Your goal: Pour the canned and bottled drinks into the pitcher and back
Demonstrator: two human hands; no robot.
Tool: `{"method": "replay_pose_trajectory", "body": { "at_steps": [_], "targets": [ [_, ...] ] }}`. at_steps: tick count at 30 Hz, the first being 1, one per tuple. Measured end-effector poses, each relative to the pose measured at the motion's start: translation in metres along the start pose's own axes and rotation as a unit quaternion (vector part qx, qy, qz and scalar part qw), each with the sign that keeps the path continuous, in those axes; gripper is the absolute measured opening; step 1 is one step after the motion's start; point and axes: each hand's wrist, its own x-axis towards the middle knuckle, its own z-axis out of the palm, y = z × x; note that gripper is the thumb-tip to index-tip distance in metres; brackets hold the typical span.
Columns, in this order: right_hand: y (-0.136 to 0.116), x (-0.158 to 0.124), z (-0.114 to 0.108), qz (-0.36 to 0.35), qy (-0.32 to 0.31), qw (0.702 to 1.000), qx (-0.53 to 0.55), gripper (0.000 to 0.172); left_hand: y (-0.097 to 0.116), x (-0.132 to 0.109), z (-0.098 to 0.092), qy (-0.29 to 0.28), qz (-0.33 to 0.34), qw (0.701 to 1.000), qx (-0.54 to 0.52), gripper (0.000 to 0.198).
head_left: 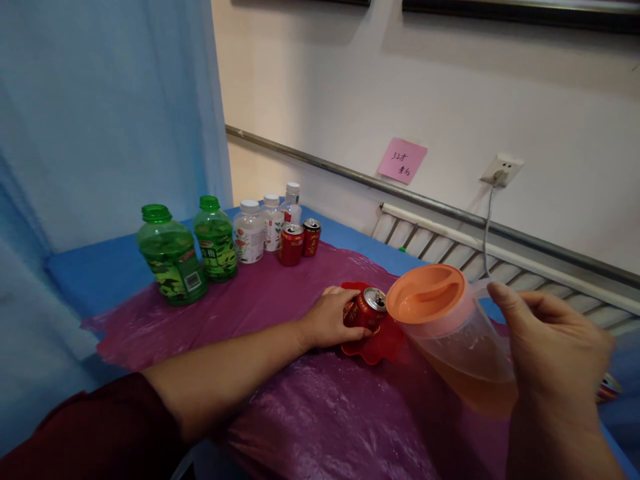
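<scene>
A small red drink can (361,312), its top opened, is gripped from the left by my left hand (330,319). The can leans a little and stands over a red scalloped dish (370,350). My right hand (560,347) is closed round the handle of a clear plastic pitcher (465,360) with an orange lid (427,293). That pitcher is tilted left, its lid edge close beside the can's top; whether they touch I cannot tell. Light brown liquid sits inside it. No stream of liquid can be made out.
On the left stand two green bottles (173,260), several white-capped bottles (249,233) and two more cans (291,245). Purple plastic sheeting (320,413) covers the blue table (100,233). Behind are a radiator (430,233) and a socket (501,170) with a cord. Part of another can (607,388) shows at right.
</scene>
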Motion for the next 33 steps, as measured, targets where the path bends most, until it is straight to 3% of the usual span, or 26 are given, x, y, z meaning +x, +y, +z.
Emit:
{"method": "replay_pose_trajectory", "body": {
  "at_steps": [33],
  "targets": [
    [0.0022, -0.0001, 0.0009, 0.01, -0.003, 1.0, 0.011, 0.045, 0.004, -0.0005, -0.0016, -0.009, -0.003, 1.0, 0.008, 0.072]
  ]
}}
